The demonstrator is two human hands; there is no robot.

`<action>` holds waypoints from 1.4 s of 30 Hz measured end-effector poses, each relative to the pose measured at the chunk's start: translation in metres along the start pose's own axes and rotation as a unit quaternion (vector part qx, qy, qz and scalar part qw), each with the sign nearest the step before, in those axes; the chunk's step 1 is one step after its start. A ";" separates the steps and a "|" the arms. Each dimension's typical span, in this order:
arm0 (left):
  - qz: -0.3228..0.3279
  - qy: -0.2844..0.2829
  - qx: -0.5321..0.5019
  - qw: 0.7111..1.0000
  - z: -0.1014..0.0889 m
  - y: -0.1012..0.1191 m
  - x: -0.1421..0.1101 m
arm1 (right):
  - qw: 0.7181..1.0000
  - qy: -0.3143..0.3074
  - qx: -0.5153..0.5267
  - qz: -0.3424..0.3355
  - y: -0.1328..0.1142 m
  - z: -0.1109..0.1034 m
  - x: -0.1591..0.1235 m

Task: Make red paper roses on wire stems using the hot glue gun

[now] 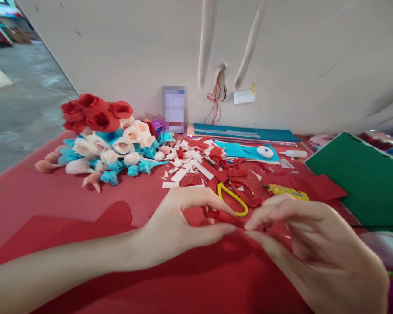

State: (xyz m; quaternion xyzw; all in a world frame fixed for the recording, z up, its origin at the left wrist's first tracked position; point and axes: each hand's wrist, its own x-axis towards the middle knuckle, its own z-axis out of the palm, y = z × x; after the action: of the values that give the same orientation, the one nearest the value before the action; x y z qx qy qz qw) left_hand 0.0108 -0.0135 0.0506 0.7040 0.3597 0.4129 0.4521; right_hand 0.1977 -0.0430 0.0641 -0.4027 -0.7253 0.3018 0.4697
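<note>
My left hand [180, 226] reaches in from the left, its thumb and fingers closed on a small rolled piece of red paper [229, 219]. My right hand [324, 244] pinches at the right end of that same piece, with thumb and forefinger together. The fingers hide part of the paper, and it blends with the red table below. Just beyond the fingertips lie scissors [232, 200] with a yellow handle loop. A yellow tool with a narrow dark tip [288, 192] rests behind my right hand.
Red, cream and blue paper flowers [118, 144] are heaped at the back left. Red and white paper scraps [196, 163] litter the middle. A phone [175, 109] leans on the wall. A green board [363, 179] stands right; red sheets [52, 235] lie left.
</note>
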 end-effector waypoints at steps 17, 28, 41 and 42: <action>-0.009 0.038 0.021 0.999 -0.002 -0.009 0.005 | 0.997 0.041 -0.002 0.070 0.013 -0.023 0.027; 0.022 0.036 0.054 0.998 -0.002 -0.012 0.005 | 0.998 -0.004 0.015 0.062 0.020 -0.026 0.028; 0.014 0.019 0.057 0.998 0.000 -0.015 0.007 | 0.988 0.004 -0.065 0.138 0.022 -0.022 0.031; 0.009 0.017 0.061 0.998 0.000 -0.016 0.007 | 0.989 0.001 -0.054 0.141 0.021 -0.022 0.031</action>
State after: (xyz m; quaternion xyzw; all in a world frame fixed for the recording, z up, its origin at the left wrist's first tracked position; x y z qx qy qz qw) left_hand 0.0115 -0.0018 0.0376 0.7266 0.3853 0.4060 0.3984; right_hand 0.2171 -0.0046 0.0690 -0.5260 -0.6761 0.3251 0.4006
